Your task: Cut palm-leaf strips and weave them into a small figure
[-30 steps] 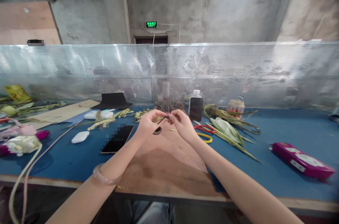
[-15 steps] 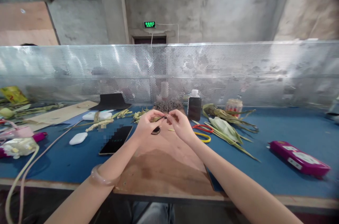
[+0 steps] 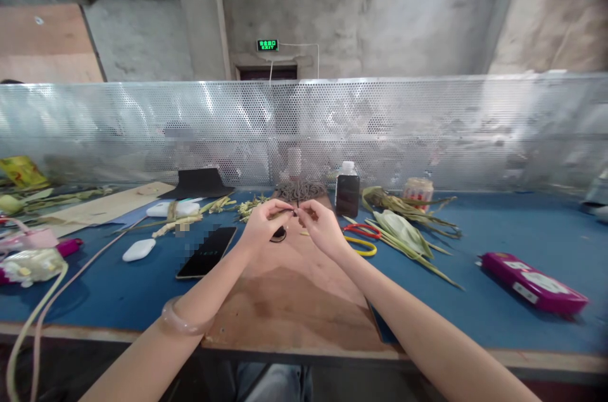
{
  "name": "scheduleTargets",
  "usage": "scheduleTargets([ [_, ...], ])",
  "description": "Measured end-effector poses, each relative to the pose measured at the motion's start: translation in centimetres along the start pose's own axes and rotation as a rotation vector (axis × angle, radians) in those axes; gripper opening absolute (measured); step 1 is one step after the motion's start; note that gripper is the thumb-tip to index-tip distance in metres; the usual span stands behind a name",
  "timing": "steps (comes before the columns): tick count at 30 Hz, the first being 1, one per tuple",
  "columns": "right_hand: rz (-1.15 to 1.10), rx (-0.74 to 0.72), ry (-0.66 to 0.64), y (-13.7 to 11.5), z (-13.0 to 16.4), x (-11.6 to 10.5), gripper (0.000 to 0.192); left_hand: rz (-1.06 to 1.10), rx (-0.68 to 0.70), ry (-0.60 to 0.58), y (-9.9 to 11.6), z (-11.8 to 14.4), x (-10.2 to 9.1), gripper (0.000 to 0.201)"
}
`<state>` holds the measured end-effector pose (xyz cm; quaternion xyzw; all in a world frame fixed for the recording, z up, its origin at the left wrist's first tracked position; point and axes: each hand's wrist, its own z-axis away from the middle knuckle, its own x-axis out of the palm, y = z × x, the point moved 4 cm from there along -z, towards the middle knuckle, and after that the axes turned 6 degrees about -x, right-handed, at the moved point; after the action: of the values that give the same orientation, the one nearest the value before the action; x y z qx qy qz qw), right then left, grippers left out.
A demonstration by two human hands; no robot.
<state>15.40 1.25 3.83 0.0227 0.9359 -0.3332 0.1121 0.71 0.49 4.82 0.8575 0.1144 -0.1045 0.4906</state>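
Above the wooden board (image 3: pixel 285 301), my left hand (image 3: pixel 265 223) and my right hand (image 3: pixel 323 225) meet with their fingertips pinched together. Between them is a small, thin dark piece (image 3: pixel 295 212), too small to name. Both hands appear closed on it. A round black object (image 3: pixel 278 235) lies on the board just below my left fingers. Behind the fingertips sits a heap of grey cord (image 3: pixel 301 190). Scissors with one red and one yellow handle loop (image 3: pixel 361 245) rest beside my right wrist, their blades not visible.
A phone (image 3: pixel 208 253) and a white case (image 3: pixel 139 250) lie left on the blue table. Leaves (image 3: pixel 403 234), a bottle (image 3: pixel 349 168) with a dark phone before it, and a purple box (image 3: pixel 532 283) are to the right. A perforated metal screen (image 3: pixel 403 130) stands behind.
My right fingers have shifted slightly at the dark piece, and a thin dark strand now shows upright between the fingertips. My left hand stays nearly in place.
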Motion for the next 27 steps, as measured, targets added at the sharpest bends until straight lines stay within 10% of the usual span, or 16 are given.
scheduleTargets([
  [12,-0.065,0.070,0.028,0.7,0.0,0.1,0.024,-0.127,0.133,-0.036,-0.4,-0.3,0.3,0.013],
  [19,-0.148,0.178,0.078,1.3,0.2,0.7,0.024,-0.537,0.405,0.157,0.9,0.3,0.4,0.010],
  [27,-0.148,0.224,0.194,2.2,0.9,1.5,0.025,-0.535,0.332,0.120,0.3,1.0,1.4,0.017],
])
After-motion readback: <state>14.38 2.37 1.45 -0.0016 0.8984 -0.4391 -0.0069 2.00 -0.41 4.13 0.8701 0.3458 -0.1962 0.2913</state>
